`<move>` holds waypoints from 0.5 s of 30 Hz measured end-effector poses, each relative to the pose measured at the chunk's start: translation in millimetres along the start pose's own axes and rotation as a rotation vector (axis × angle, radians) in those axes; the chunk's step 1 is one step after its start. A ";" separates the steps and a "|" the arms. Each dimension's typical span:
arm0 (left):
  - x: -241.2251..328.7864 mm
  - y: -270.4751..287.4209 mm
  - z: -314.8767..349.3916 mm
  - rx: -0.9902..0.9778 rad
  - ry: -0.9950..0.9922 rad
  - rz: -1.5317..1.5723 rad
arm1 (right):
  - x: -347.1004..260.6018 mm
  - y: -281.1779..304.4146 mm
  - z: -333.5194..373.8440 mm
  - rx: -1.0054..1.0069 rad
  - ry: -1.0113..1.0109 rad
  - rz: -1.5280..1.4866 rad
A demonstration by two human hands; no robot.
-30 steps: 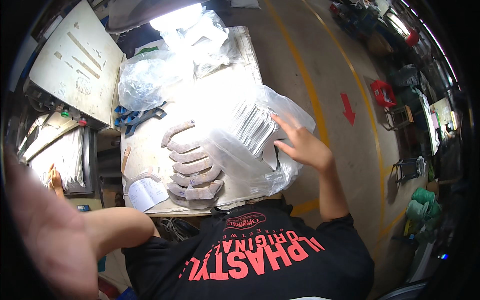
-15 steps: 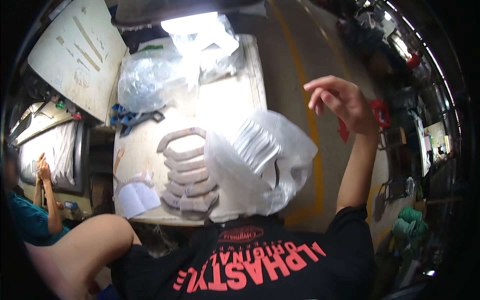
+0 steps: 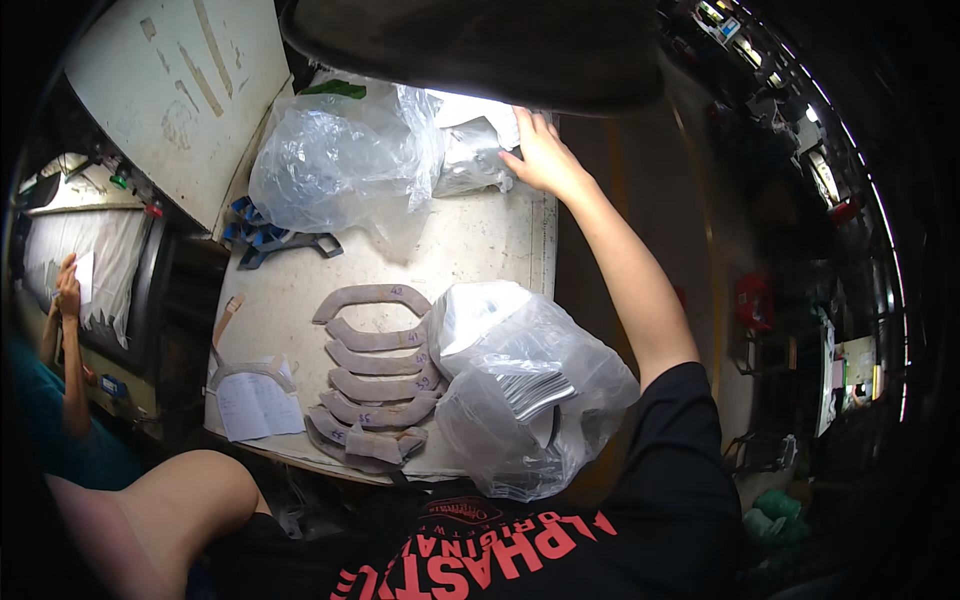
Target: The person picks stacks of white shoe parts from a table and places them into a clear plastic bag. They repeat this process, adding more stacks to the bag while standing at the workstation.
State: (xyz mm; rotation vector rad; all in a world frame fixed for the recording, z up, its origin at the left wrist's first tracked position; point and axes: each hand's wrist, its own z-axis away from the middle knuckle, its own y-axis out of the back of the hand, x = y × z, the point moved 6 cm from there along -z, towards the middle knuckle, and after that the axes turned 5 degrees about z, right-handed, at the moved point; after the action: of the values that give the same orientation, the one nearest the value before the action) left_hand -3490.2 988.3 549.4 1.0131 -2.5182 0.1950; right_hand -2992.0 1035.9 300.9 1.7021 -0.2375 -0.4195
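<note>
My right hand [image 3: 545, 155] reaches to the far right corner of the table, its fingers stretched and its thumb apart. It touches the edge of a clear plastic bag with silvery contents [image 3: 475, 155]; a firm hold does not show. My left hand is out of sight; only the bent left arm [image 3: 195, 490] shows at lower left. In front of me a translucent plastic bag [image 3: 590, 400] stands at the table's near right, with a stack of thin pale sheets [image 3: 535, 390] visible in it. Left of it lie several curved grey-brown pieces [image 3: 375, 360] in a column.
A large clear bag [image 3: 330, 165] lies at the back, with blue and black brackets [image 3: 275, 240] before it. An open notebook [image 3: 258, 405] lies near left under a curved strip. A dark overhead fixture [image 3: 470, 50] hangs above. Another person's hand [image 3: 68, 290] shows far left.
My right hand has moved from the air right of the table, forward and left, onto the bag at the far corner. The view has shifted, and the dark fixture covers more of the top.
</note>
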 end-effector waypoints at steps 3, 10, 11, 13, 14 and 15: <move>-24.5 -8.2 15.8 0.023 0.099 0.027 | -18.2 -12.9 -19.8 0.270 0.129 0.210; -57.4 -42.4 58.6 0.398 0.570 1.086 | 4.3 -26.7 -68.1 0.680 0.105 -0.052; -51.6 -48.2 61.5 0.549 0.603 1.505 | 1.9 -23.3 -66.9 0.780 0.151 0.050; -39.9 -58.0 63.2 0.835 0.555 2.283 | 2.2 -18.6 -61.7 0.784 0.179 0.126; -35.9 -53.8 60.8 0.799 0.495 2.273 | 6.4 -18.0 -59.4 0.677 0.107 0.166; -32.5 -49.4 58.4 0.655 0.487 1.975 | 18.8 -18.1 -50.6 0.543 -0.037 -0.013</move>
State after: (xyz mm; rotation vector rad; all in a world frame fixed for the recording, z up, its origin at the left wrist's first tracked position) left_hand -3454.2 956.6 481.5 -1.5009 -1.9508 1.5097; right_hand -2955.8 1077.7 287.0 2.2286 -0.3931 -0.4200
